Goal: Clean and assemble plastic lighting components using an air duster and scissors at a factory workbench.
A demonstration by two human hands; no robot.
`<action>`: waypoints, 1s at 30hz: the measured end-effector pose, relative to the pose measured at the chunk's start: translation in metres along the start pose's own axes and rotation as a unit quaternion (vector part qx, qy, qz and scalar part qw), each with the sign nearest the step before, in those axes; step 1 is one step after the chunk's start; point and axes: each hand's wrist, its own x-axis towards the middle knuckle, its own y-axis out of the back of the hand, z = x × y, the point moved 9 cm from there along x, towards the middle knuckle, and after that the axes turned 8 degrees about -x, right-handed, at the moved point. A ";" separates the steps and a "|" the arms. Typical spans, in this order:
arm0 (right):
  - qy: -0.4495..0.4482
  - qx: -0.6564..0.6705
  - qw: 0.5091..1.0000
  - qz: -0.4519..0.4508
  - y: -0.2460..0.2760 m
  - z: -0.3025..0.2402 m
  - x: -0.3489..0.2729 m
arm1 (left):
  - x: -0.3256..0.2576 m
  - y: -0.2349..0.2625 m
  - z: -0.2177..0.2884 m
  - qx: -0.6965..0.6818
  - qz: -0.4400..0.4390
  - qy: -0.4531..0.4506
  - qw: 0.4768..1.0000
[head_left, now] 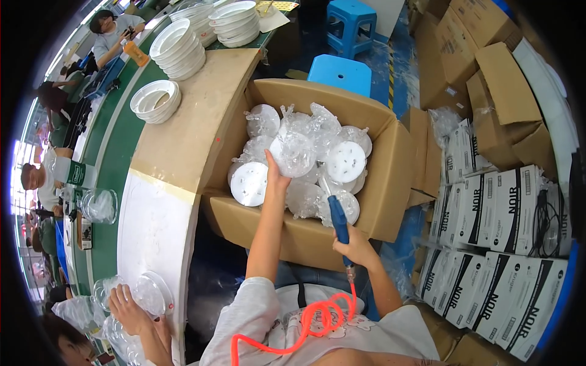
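Observation:
My left hand (280,177) is closed on the near edge of a round white disc (295,155) with clear plastic about it, above the open cardboard box (381,204). Wrapped round a blue air blow gun (337,219) is my right hand (357,245). The gun's thin metal nozzle points away from me into the box, close to the discs. A coiled orange air hose (317,320) runs from its lower end across my lap. Several more white discs (346,162) with crumpled clear plastic fill the box, some showing small dark slots.
On the left, a table (152,201) carries stacks of white round rims (177,50). A co-worker's hands (131,314) rest by clear round parts at the lower left. Blue stools (340,74) stand beyond the box. White printed cartons (506,293) are stacked on the right.

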 end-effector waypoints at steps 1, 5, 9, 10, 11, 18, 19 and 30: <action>-0.001 -0.039 0.999 -0.018 0.002 -0.003 0.001 | 0.001 0.000 -0.001 -0.001 -0.001 0.000 1.000; 0.159 -0.093 0.983 -0.024 -0.019 -0.032 -0.003 | 0.001 -0.002 -0.003 -0.001 0.001 0.018 1.000; 0.050 0.063 0.992 -0.100 -0.030 -0.006 0.003 | -0.012 -0.006 0.018 0.010 0.003 0.025 1.000; 0.052 0.120 0.984 -0.123 -0.032 -0.005 -0.002 | -0.017 -0.018 0.023 0.036 -0.009 0.008 0.999; 0.054 0.179 0.974 -0.128 -0.030 -0.007 -0.009 | -0.025 -0.024 0.034 0.051 -0.002 -0.007 0.999; 0.013 0.254 0.962 -0.095 -0.021 0.012 -0.019 | -0.088 -0.037 0.229 0.049 0.002 -0.146 0.988; 0.018 0.255 0.961 -0.103 -0.024 0.007 -0.018 | -0.093 -0.024 0.270 0.075 0.008 -0.159 0.984; 0.003 0.235 0.968 -0.087 -0.016 0.006 -0.016 | -0.130 0.059 0.396 0.341 0.302 -0.428 0.780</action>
